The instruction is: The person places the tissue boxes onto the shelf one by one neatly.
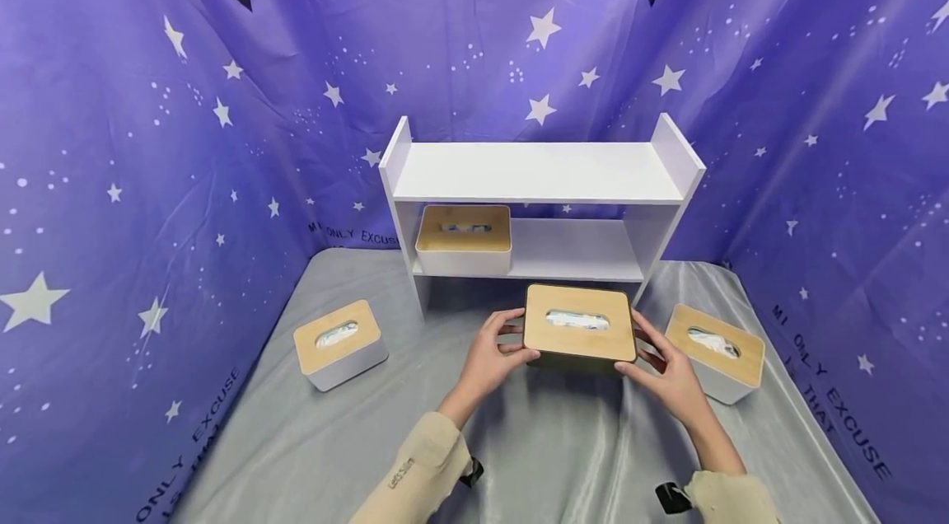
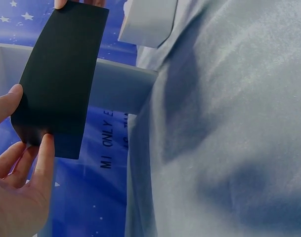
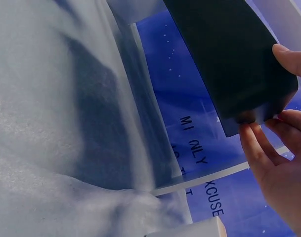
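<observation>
Writing: the purple star-print backdrop (image 1: pixel 148 178) carries black lettering, legible in part as "MI ONLY EXCUSE" to the left of the white shelf unit (image 1: pixel 541 174) and "EXCUSE" low to its right; a sleeve cuff (image 1: pixel 415 466) bears small print too fine to read.

Tissue boxes, four in all, each with a light wooden lid and an oval slot showing tissue.
- One black-bodied tissue box (image 1: pixel 580 325), directly in front of the shelf unit and raised off the grey cloth (image 1: pixel 556 442). The left hand (image 1: pixel 489 355) grips its left end, thumb on the near side and fingers curled round the far side; the right hand (image 1: pixel 667 371) grips its right end the same way. The left wrist view shows the dark box underside (image 2: pixel 59 79) with fingertips (image 2: pixel 44 148) on its edge; the right wrist view shows the same dark underside (image 3: pixel 229 59) pinched by that hand's fingers (image 3: pixel 251 143).
- One white box on the lower shelf (image 1: pixel 464 239), at that shelf's left end.
- One white box left of the shelf unit (image 1: pixel 339 344), on the cloth, well apart from the hands.
- One white box right of the shelf unit (image 1: pixel 714 353), on the cloth, just beside the right hand.

Shelf unit: one, two tiers, top tier bare. Wrist straps, dark: two, one at each cuff.
</observation>
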Available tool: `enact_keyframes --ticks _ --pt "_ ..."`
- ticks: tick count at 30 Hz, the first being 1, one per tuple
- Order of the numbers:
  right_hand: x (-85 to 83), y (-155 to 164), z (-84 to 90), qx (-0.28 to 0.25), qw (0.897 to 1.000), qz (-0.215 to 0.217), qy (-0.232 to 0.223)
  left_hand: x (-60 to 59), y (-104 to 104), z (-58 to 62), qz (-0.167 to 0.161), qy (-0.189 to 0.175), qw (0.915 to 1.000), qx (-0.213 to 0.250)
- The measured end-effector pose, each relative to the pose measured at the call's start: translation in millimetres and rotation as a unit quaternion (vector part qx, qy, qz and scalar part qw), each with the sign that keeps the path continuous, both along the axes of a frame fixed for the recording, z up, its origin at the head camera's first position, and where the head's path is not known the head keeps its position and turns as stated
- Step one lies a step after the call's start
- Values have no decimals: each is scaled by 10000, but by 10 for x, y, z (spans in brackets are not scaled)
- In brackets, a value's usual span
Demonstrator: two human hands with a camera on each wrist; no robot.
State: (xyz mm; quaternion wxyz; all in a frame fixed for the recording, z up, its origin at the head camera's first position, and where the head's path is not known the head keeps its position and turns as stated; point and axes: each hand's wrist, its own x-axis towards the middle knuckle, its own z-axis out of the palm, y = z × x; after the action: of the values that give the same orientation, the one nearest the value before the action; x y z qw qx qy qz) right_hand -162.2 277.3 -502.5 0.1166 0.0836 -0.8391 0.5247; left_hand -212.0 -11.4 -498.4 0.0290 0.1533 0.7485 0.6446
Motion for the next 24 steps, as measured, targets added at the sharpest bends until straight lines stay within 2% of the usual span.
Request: enact_keyframes --ticks 9,17,24 --pt "-43 -10 62 -94 9999 75 32 -15 -19 77 86 -70 9998 -142" --pt "-90 -33 161 -45 10000 74 30 -46 -31 171 106 93 9999 -11" --pt "-119 -46 216 -138 9998 132 75 -78 -39 195 70 146 9999 3"
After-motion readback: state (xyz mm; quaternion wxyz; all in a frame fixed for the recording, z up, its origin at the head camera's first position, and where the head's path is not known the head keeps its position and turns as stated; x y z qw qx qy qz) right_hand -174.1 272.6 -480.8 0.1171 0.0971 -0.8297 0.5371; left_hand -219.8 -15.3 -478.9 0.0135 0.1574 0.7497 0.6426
